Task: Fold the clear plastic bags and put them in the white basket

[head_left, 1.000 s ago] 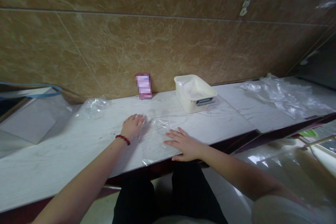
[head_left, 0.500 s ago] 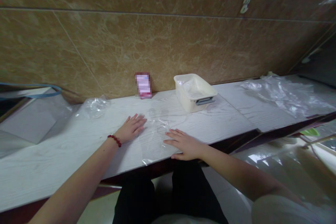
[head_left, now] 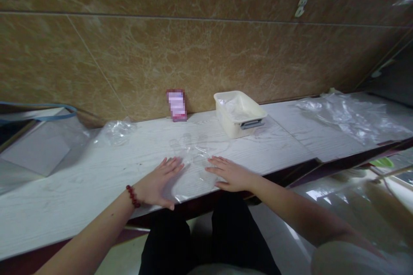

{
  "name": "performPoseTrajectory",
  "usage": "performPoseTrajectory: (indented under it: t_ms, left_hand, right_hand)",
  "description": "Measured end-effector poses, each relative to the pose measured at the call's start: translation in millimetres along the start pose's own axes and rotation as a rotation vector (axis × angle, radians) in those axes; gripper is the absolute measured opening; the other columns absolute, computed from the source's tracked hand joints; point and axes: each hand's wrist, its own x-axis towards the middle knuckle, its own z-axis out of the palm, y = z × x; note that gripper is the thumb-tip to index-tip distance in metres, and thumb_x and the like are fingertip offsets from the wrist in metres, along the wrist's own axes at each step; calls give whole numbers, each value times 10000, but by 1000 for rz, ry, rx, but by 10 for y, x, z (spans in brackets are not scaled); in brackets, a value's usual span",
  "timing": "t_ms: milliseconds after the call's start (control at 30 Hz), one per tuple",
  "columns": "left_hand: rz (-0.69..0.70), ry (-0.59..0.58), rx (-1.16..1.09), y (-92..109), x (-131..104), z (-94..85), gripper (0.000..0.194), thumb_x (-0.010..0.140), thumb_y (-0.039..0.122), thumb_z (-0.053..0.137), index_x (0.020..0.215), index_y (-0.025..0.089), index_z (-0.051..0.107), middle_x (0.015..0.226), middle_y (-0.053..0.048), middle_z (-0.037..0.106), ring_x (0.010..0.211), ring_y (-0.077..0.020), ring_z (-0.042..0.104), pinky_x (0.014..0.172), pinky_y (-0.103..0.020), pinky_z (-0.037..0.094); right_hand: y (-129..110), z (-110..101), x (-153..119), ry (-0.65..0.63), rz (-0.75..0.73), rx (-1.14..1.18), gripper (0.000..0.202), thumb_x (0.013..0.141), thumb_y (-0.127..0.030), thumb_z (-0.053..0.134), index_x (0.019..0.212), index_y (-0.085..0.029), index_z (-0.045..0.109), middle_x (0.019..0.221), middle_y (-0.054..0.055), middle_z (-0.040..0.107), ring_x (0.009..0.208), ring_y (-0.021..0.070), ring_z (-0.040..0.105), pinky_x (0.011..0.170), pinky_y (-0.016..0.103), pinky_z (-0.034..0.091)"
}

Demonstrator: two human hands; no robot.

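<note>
Drawn back toward the front edge of a white wood-grain counter [head_left: 80, 189] since half a second ago, a person's left hand [head_left: 156, 183] spreads palm down, its thumb well apart from its fingers, a red bead bracelet [head_left: 133, 196] at the wrist. Black trousers [head_left: 243, 232] show below. Facing it, the right hand [head_left: 230, 175] lies flat with fingers apart; neither grips anything. Between them on the counter lies a clear plastic glove [head_left: 194, 164], its finger-shaped lobes pointing toward the wall; whether the left fingertips press on it cannot be told. Beyond, crumpled clear plastic [head_left: 116, 132] sits at left and a cream container [head_left: 228, 125] at right, while a blurred pink-and-red item [head_left: 177, 105] leans upright against the brown marbled wall [head_left: 193, 51].
</note>
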Motion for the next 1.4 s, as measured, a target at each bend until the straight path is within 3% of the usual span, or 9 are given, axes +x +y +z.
performPoseTrajectory:
  t_ms: [200, 400, 600, 733, 867, 1167, 1267, 1400]
  left_hand:
    - [4, -42, 12, 140, 33, -7, 1030, 545, 697, 472, 1346, 207, 48, 1398, -155, 60, 1258, -336, 74, 989, -512, 28]
    - [-12, -36, 43, 256, 57, -32, 852, 628, 603, 484, 1330, 296, 112, 1409, -107, -10, 1256, -347, 58, 978, -529, 60]
    - [4, 15, 34, 261, 36, 39, 718, 686, 570, 450, 1310, 332, 186, 1413, -76, -31, 1253, -359, 57, 970, -542, 70]
    - [5, 32, 23, 288, 24, 42, 688, 699, 587, 417, 1304, 335, 210, 1414, -75, -9, 1252, -361, 67, 969, -543, 70]
    - [-4, 28, 22, 328, 20, 27, 686, 699, 599, 405, 1304, 341, 208, 1414, -73, 25, 1251, -363, 72, 968, -545, 72]
    - [-39, 56, 7, 361, 26, 49, 540, 787, 516, 332, 1294, 366, 222, 1399, -45, 158, 1243, -313, 173, 979, -521, 118]
    - [-67, 70, 18, 353, 27, 65, 434, 841, 429, 263, 1274, 391, 258, 1388, -20, 202, 1240, -276, 207, 991, -489, 137]
    - [-67, 77, -20, 333, 11, 33, 410, 858, 393, 238, 1267, 390, 277, 1368, 1, 261, 1225, -227, 260, 1008, -442, 151]
  right_hand:
    - [56, 2, 84, -11, -58, -8, 334, 838, -298, 370, 1135, -232, 508, 1293, 56, 383, 1239, 163, 231, 1008, 355, 175]
    - [53, -108, 35, -73, -151, 7, 582, 673, -479, 563, 1195, -254, 437, 1303, 61, 368, 1250, 222, 196, 1008, 425, 104]
    - [-87, 46, -152, 78, -36, -41, 311, 745, -392, 508, 1012, -243, 566, 1253, 28, 434, 1243, 193, 215, 1012, 415, 122]
    - [-146, 179, -181, 183, 25, -59, 211, 772, -365, 481, 883, -232, 600, 1203, 20, 486, 1213, 182, 280, 1009, 404, 158]
    - [-172, 193, -147, 203, 18, -40, 173, 794, -321, 451, 789, -235, 601, 1159, 1, 522, 1195, 161, 313, 1009, 392, 176]
    - [-227, 43, -96, 152, -18, 181, 133, 800, -228, 416, 837, -205, 542, 1127, 35, 538, 1134, 115, 399, 999, 348, 226]
    - [-185, -7, -75, 110, -29, 212, 153, 784, -284, 461, 893, -206, 535, 1165, 46, 510, 1153, 129, 377, 997, 355, 225]
    - [-62, -57, -28, 26, -32, 148, 559, 682, -419, 576, 1167, -186, 426, 1312, 97, 343, 1241, 187, 225, 1018, 400, 151]
